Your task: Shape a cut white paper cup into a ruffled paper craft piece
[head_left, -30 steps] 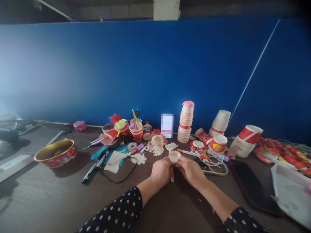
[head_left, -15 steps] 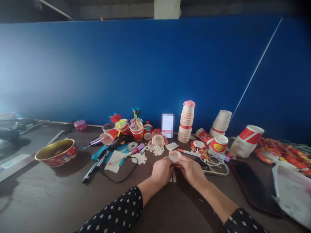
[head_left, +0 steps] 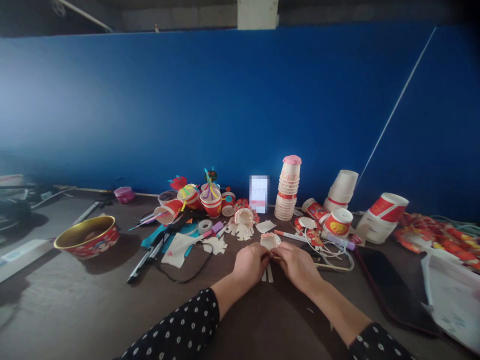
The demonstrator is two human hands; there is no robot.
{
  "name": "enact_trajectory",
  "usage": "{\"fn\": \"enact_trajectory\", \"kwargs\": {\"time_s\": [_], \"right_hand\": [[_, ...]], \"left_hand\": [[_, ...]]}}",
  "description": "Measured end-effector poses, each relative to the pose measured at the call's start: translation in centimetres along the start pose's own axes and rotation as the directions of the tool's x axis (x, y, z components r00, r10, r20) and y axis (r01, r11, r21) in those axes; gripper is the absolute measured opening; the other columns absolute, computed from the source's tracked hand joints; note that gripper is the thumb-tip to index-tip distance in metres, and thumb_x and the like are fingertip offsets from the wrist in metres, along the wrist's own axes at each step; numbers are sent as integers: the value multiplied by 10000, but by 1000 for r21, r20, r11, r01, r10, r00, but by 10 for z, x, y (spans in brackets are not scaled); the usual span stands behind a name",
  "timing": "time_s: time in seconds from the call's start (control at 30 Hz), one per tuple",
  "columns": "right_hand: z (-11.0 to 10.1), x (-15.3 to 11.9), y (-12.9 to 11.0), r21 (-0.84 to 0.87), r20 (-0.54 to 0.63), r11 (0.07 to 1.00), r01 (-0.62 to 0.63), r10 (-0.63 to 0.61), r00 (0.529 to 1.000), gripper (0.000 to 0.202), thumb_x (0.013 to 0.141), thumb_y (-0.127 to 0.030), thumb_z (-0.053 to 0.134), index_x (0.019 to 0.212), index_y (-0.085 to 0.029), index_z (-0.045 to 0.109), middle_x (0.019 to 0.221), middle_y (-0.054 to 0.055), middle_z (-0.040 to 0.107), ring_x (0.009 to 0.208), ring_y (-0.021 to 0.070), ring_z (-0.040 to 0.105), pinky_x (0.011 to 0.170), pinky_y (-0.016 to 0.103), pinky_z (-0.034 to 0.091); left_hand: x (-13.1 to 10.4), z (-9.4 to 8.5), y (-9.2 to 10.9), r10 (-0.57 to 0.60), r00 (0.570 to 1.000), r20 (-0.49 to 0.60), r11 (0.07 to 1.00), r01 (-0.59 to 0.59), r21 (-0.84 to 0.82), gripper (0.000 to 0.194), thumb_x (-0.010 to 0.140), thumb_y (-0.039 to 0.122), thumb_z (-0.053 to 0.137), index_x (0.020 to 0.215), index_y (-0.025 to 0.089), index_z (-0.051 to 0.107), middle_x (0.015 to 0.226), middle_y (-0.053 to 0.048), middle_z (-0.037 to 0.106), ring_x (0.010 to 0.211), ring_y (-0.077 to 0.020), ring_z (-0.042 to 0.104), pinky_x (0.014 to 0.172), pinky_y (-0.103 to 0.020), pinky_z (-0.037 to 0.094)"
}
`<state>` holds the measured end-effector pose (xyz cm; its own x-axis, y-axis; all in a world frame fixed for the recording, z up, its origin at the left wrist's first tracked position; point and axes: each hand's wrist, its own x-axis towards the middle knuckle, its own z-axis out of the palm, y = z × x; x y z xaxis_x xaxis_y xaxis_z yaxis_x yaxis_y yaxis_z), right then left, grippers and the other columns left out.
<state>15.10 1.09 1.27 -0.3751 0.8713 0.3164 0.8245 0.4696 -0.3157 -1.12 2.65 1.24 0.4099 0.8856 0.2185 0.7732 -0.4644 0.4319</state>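
Note:
My left hand [head_left: 252, 261] and my right hand [head_left: 294, 262] meet over the middle of the dark table, both with fingers closed. Between their fingertips is a small cut paper cup piece [head_left: 270, 241], its pale inside facing up and its rim scalloped. The fingers hide its near side. Two narrow white paper strips [head_left: 269, 273] lie just under the hands. Behind my left hand rests a paper cup cut into petal-like flaps [head_left: 243, 223]. A flat white paper scrap [head_left: 266, 226] lies beyond the held piece.
A tall stack of paper cups [head_left: 286, 192] stands behind, beside a lit phone screen [head_left: 259, 194]. Left are a red-gold bowl [head_left: 88, 237], pens [head_left: 150, 257] and a tape roll [head_left: 205, 226]. Right are more cups [head_left: 338, 222], a coiled white cord [head_left: 345, 260] and a dark phone [head_left: 393, 292].
Both hands stay almost in place, fingers on the cut cup piece. The piece shifts very slightly between the fingertips; nothing else visibly moves.

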Motion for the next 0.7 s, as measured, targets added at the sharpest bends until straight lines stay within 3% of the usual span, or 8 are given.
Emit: {"fn": "enact_trajectory", "kwargs": {"time_s": [0.33,0.57,0.7], "right_hand": [[-7,-6,0,6,-52,994,109,-109,993,121,842,-221,513,892,-210,623,873,45,617,855,185,556,747,279,415],[-14,-14,-6,40,163,970,239,-242,956,174,785,-337,625,899,-207,622,972,43,624,919,193,556,791,276,418],[-13,-13,-7,-8,185,970,242,-237,954,146,840,-298,551,898,-192,633,926,49,635,893,187,565,787,277,408]], "left_hand": [[0,5,-8,19,998,-65,997,-24,-75,94,768,172,571,783,161,662,725,-29,638,673,-163,572,616,-227,405],[-2,7,-13,76,989,-128,980,-98,-172,127,717,63,525,738,152,615,656,0,602,600,-129,535,564,-201,364],[-2,5,-13,96,987,-132,977,-119,-176,163,699,36,504,739,155,608,688,-10,621,648,-141,562,595,-207,379]]}}
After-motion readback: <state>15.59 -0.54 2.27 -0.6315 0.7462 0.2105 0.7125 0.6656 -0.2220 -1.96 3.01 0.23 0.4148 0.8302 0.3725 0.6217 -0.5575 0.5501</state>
